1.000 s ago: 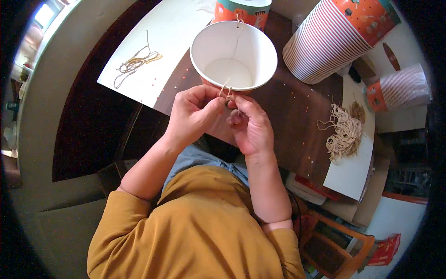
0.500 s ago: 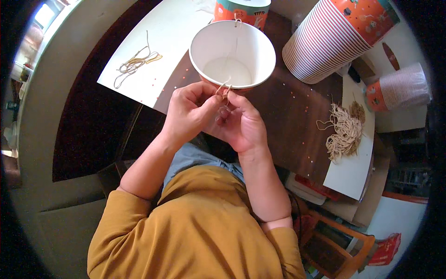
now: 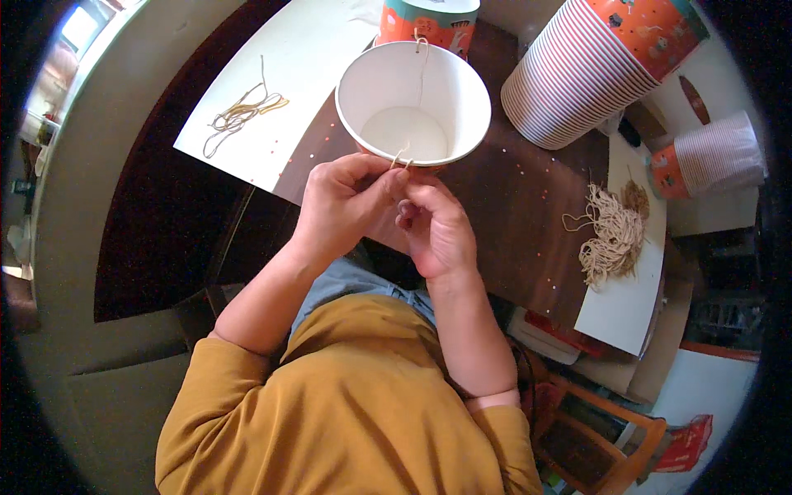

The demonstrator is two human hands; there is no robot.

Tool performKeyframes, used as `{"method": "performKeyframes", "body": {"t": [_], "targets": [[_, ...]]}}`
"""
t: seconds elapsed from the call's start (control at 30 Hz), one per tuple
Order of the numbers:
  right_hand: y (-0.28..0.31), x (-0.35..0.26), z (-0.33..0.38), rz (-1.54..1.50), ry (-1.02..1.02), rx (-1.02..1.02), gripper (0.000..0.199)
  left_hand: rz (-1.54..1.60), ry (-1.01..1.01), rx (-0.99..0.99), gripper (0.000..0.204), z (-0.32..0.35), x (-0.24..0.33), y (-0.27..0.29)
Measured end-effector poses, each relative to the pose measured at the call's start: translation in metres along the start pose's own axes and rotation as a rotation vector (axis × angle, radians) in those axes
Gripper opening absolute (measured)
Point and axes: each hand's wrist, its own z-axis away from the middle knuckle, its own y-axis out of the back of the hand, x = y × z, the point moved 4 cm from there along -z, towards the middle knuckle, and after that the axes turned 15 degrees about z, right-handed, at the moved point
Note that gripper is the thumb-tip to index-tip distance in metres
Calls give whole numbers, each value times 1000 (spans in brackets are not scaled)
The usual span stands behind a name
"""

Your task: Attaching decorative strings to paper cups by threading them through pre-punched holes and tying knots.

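Note:
A large paper bucket (image 3: 412, 99), white inside, stands on the dark table with its mouth tilted toward me. Cream string (image 3: 401, 158) passes over its near rim, and more string loops through a hole at the far rim and hangs down inside. My left hand (image 3: 342, 202) pinches the string at the near rim between thumb and forefinger. Right beside it, my right hand (image 3: 441, 227) is also closed on the string, thumb and forefinger together and the other fingers curled. The fingertips meet just below the rim and partly hide the string there.
Behind the bucket stands another orange and green bucket (image 3: 429, 25). A tall nested stack of buckets (image 3: 577, 74) is at the far right, with a wrapped stack (image 3: 709, 161) beyond. A bundle of cut strings (image 3: 610, 235) lies on the right; looped cords (image 3: 243, 115) lie on a white board.
The bucket has shifted very slightly toward me. My right hand's fingers have drawn in closer to the left thumb, and the string inside the bucket hangs differently.

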Motion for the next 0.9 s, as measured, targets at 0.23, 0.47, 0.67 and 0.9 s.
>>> {"method": "performKeyframes", "body": {"t": [0.23, 0.47, 0.67, 0.9], "targets": [[1, -6, -3, 50, 55, 39, 18, 21, 50, -17, 17, -2, 2, 2], [-6, -8, 2, 118, 111, 73, 16, 65, 85, -53, 18, -3, -1, 2], [-8, -10, 3, 147, 132, 33, 19, 148, 70, -61, 19, -3, -3, 3], [-14, -18, 7, 202, 181, 55, 21, 27, -128, -26, 14, 0, 0, 1]]}}
